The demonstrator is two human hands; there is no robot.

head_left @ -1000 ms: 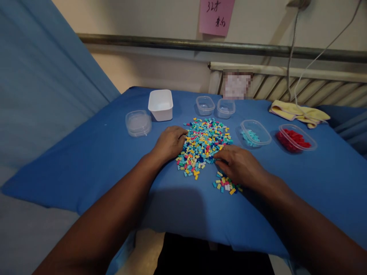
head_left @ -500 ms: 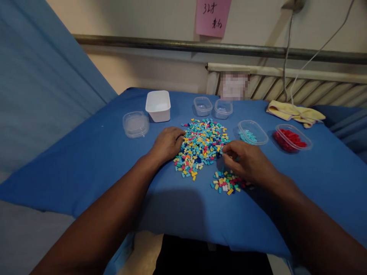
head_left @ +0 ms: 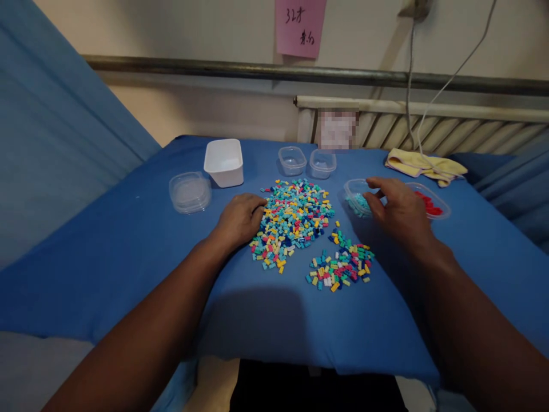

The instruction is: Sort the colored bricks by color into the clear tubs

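A large heap of small multicoloured toy bricks (head_left: 295, 212) lies on the blue cloth. My left hand (head_left: 241, 218) rests at the heap's left edge, palm down, with its fingers loosely stretched and touching the bricks. Over the right side of a clear tub of turquoise bricks (head_left: 358, 204) hovers my right hand (head_left: 401, 214). Its thumb and forefinger are apart, and no brick shows between them; the other fingers are partly hidden. Behind that hand a clear tub of red bricks (head_left: 430, 205) is partly covered. Nearer me lies a smaller mixed group of bricks (head_left: 341, 266).
Two clear tubs, the left one (head_left: 292, 161) and the right one (head_left: 323, 165), stand behind the heap. At the left are a white tub (head_left: 223, 164) and stacked clear lids (head_left: 191, 193). A yellow cloth (head_left: 424, 164) lies at the back right, by the radiator (head_left: 386, 123).
My right hand has moved from the heap's right edge up and right to the turquoise bricks' tub, uncovering the smaller group. My left hand stays by the heap. The whole view has shifted slightly.
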